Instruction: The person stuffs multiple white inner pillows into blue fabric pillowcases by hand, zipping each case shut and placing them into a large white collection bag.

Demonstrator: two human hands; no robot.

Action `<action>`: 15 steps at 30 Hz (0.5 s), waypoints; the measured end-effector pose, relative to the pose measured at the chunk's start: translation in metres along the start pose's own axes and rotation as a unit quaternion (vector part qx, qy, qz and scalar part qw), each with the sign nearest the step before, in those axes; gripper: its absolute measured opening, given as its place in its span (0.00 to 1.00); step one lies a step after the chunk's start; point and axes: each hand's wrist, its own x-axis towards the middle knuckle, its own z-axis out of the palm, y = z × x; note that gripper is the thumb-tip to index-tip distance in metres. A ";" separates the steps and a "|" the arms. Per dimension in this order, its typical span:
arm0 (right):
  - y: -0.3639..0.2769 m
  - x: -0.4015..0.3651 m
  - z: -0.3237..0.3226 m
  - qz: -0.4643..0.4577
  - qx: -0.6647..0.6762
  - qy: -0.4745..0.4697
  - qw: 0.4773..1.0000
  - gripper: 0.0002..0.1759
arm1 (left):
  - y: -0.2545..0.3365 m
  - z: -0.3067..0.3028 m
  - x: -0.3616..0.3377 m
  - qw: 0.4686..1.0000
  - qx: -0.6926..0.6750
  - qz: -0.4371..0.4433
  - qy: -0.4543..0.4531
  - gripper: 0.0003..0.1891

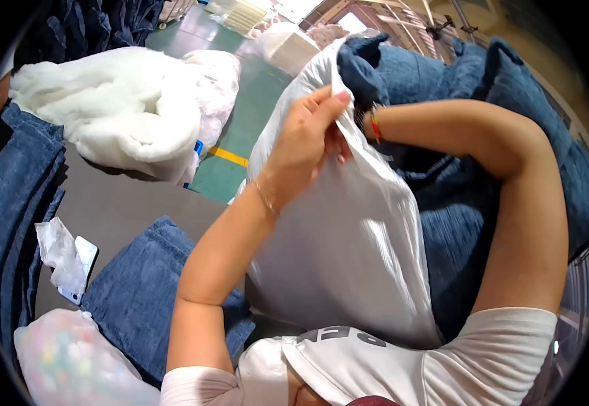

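My left hand (311, 132) is closed on the rim of a big white sack (328, 250), thumb and fingers pinching the fabric edge. Dark blue denim garments (457, 237) fill the opening of this sack and bulge above it. From the right, my right forearm (436, 125) reaches across the denim, a red and yellow band around the wrist. Past that wrist, my right hand is hidden behind the sack's rim, so its fingers do not show.
Folded denim (152, 284) lies on the grey table (125, 203), beside a phone (86, 260) partly under white tissue. More denim (10, 203) is stacked at left. White fluffy wadding (118, 101) sits at the far edge. A translucent bag (71, 358) stands at lower left.
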 end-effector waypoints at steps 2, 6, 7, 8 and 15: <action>-0.011 -0.002 -0.025 0.014 -0.035 0.011 0.999 0.48 | 0.000 0.016 0.001 0.998 -0.019 0.032 0.050 0.11; -0.042 -0.041 -0.080 0.044 -0.121 0.059 0.990 0.51 | 0.000 0.084 -0.011 0.960 0.228 0.108 0.123 0.18; -0.049 -0.052 -0.096 0.050 -0.136 0.070 0.987 0.52 | -0.007 0.103 -0.018 0.926 0.319 0.148 0.135 0.24; -0.054 -0.069 -0.104 0.052 -0.150 0.087 0.983 0.53 | -0.014 0.121 -0.029 0.890 0.403 0.162 0.137 0.27; -0.060 -0.260 -0.181 0.146 -0.162 0.123 0.968 0.59 | -0.043 0.184 -0.063 0.850 0.477 0.165 0.152 0.36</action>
